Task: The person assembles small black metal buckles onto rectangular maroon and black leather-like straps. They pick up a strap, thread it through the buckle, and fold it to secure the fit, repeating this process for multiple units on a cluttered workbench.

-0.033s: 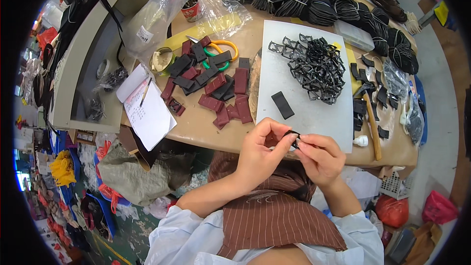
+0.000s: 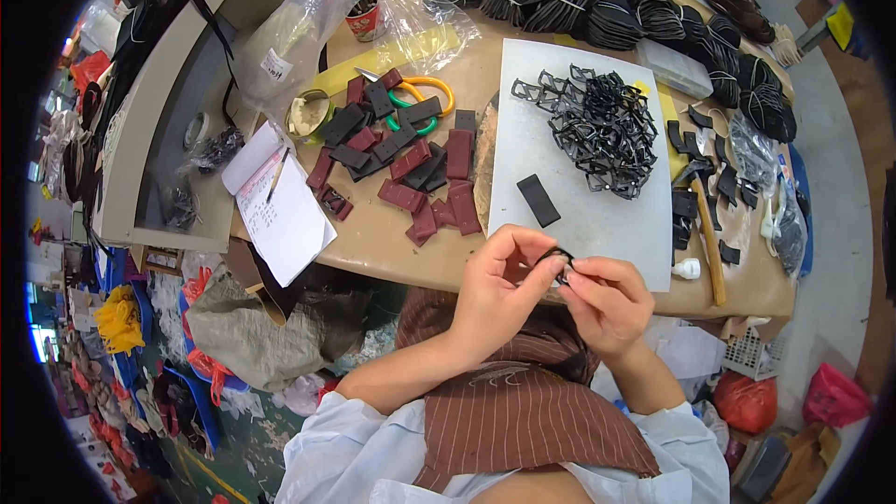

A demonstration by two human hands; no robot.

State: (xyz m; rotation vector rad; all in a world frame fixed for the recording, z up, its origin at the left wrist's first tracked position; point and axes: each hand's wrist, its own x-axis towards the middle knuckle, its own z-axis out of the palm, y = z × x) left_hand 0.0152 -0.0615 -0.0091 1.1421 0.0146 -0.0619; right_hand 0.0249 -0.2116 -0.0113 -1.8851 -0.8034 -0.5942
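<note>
Close to the table's near edge, my left hand (image 2: 504,285) and my right hand (image 2: 611,303) pinch a small black buckle (image 2: 559,257) between thumbs and fingertips. Fingers cover much of it, so its full shape is partly hidden. Under and beyond my hands lies a white board (image 2: 588,233). A flat black rectangular piece (image 2: 538,201) rests there, tilted, apart from my fingers. Farther back on the board is a heaped pile of black buckles (image 2: 607,131).
Left of the board lie maroon and black folded pieces (image 2: 401,196) and scissors with orange and green handles (image 2: 437,84). A notebook (image 2: 285,224) with a pen sits farther left. Right are a hammer (image 2: 709,243) and black scraps; bundled black cords (image 2: 569,0) line the back.
My fingers and the buckle have shifted very slightly, and my right hand has edged a little left. Everything else looks the same.
</note>
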